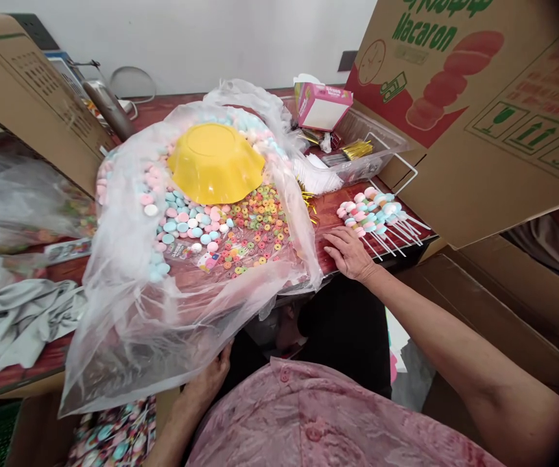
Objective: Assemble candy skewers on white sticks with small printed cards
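My right hand (352, 253) rests on the front edge of the table, fingers stretched out and apart, with nothing in it. Just beyond its fingers lies a pile of pink, white and blue candies on white sticks (371, 211). Down by my lap is my left hand (211, 376), at the hanging edge of a clear plastic bag (163, 344); its fingers are mostly hidden. Spread on the opened bag are loose pastel candies (187, 220) and small colourful ring candies (260, 220). An upturned yellow bowl (216, 162) sits on top of them.
A large Macaron carton (454, 130) stands at the right, another cardboard box (31, 97) at the left. A clear bin (381, 146) holds gold ties and a pink box (323, 104). Grey cloth (21, 318) lies at left; wrapped candies (114, 434) fill a box below.
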### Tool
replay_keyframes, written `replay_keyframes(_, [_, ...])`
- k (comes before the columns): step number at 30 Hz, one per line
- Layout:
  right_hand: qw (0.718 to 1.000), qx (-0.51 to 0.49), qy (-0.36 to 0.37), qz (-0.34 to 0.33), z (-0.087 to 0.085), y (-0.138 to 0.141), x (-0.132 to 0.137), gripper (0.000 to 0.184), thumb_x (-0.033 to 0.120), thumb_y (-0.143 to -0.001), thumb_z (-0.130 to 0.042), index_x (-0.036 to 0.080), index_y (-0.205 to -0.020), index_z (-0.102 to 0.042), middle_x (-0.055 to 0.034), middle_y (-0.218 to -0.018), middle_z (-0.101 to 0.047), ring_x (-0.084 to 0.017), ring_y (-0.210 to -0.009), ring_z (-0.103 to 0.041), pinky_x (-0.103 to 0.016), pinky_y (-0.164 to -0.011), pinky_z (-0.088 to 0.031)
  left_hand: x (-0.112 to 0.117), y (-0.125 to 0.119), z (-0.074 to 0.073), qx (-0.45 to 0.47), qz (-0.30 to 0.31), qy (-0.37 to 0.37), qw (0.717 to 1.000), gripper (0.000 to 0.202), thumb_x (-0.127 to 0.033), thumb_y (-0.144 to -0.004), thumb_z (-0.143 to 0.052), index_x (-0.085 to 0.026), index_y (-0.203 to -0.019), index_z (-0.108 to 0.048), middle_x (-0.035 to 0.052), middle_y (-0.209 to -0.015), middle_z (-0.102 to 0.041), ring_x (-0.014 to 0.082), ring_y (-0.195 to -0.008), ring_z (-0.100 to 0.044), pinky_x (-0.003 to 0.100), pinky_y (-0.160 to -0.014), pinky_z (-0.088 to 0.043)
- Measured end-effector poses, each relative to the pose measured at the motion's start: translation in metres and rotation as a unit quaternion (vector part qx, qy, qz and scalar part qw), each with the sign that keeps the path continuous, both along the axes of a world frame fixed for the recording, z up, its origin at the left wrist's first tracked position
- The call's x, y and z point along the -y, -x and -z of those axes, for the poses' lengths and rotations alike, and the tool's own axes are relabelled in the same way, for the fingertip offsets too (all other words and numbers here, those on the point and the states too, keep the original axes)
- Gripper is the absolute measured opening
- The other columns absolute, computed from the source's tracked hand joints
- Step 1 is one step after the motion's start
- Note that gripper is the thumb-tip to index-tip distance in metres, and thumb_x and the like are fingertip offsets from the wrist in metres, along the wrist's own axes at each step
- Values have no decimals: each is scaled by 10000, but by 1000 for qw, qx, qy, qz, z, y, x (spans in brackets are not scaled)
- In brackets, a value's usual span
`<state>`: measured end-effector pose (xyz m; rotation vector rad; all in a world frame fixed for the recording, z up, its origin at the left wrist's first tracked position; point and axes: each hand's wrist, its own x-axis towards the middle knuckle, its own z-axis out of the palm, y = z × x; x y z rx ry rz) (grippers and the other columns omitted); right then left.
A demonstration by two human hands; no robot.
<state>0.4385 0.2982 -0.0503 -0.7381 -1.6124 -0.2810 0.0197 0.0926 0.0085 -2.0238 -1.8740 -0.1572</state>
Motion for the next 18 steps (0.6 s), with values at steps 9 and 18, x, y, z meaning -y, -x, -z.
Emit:
replay_keyframes(9, [1000,0,3,9,-1,1,1,331,347,-1001,-448,111,-1094,-661,-132,-1112,-650,-244,-1074,-538,-450,-1036,-439,-1,4,6,0,-2,-23,1000,428,-366,-931,-497,-187,-1283,-664,140,-1243,-669,366,-1316,-499,542,-1158,-355])
replay_keyframes(18, [1000,-3,-10,14,-3,1,2,335,376,-990,-461,134,-1086,-673,-132,-1073,-656,-258,-1027,-569,-471,-987,-471,3,5,13,-93,84,-94,988,390,-230,-890,-578,-174,-1261,-683,151,-1241,-670,364,-1252,-567,560,-1145,-377])
